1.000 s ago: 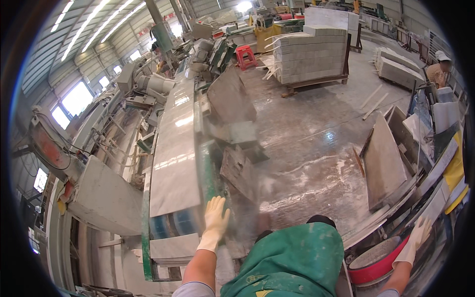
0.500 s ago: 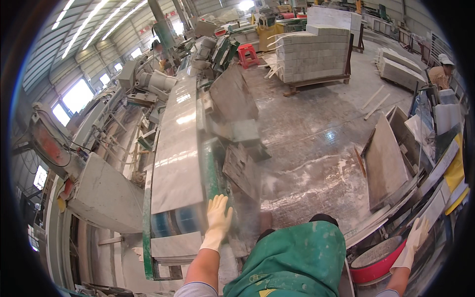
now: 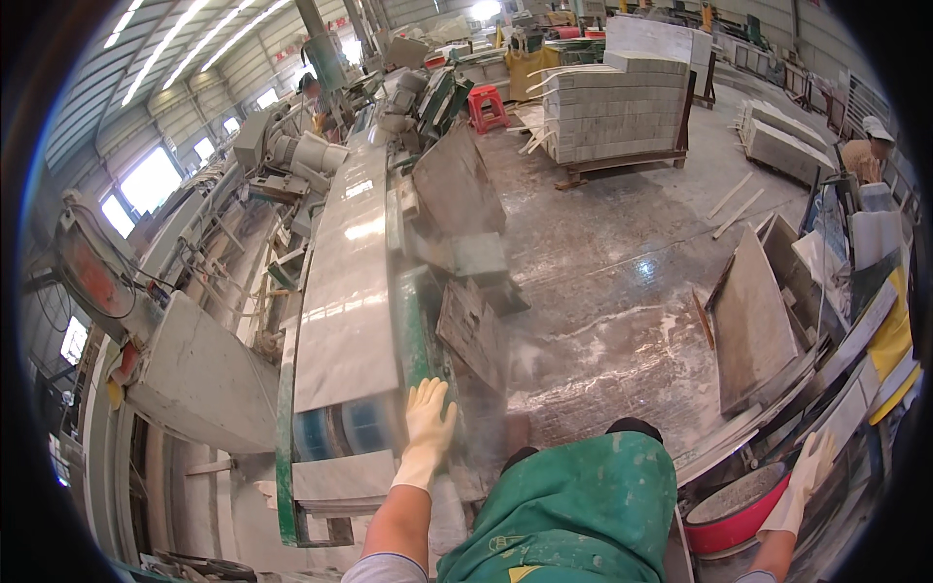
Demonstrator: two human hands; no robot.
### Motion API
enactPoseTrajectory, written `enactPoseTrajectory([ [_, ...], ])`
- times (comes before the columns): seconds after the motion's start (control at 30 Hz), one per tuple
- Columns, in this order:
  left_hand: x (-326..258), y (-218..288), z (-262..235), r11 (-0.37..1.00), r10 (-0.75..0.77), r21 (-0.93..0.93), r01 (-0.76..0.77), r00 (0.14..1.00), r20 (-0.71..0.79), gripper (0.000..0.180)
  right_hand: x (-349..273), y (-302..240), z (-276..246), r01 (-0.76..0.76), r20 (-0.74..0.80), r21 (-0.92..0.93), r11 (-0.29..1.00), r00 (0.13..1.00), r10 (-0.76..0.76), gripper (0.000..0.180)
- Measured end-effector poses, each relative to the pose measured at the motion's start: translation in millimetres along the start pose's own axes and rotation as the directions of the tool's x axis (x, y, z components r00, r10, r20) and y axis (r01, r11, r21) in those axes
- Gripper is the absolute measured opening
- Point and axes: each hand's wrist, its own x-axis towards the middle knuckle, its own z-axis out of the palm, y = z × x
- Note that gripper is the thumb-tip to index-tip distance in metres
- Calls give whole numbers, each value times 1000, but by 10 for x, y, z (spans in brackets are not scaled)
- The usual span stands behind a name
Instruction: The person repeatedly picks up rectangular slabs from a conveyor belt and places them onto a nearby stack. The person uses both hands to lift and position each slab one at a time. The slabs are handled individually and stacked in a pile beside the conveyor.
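Slab (image 3: pixel 347 311) is lying left of centre. Gloved left hand (image 3: pixel 428 428) is showing extended fingers beside the green frame (image 3: pixel 416 330), lower centre; right hand (image 3: pixel 809 474) is showing outstretched fingers by a red tub (image 3: pixel 731 534), lower right.

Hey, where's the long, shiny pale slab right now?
In the head view, the long pale slab lies left of centre on the green-edged machine bed, its near end beyond the blue bands and left of the gloved left hand.
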Motion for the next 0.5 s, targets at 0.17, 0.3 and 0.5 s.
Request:
enactPoseTrajectory([
  [0.17, 3, 17, -7, 1000, 9, 28, -8, 1000, -28, 43, -33, 8, 18, 2, 12, -15, 1000, 1000, -2, 57],
  [0.3, 9, 15, -13, 1000, -11, -5, 11, 1000, -9, 43, -79, -13, 8, 0, -10, -11, 1000, 1000, 0, 55],
  [0.5, 9, 16, -3, 1000, -6, 6, 6, 1000, -15, 42, -172, -132, -171, -9, 22, 4, 1000, 1000, 9, 58],
])
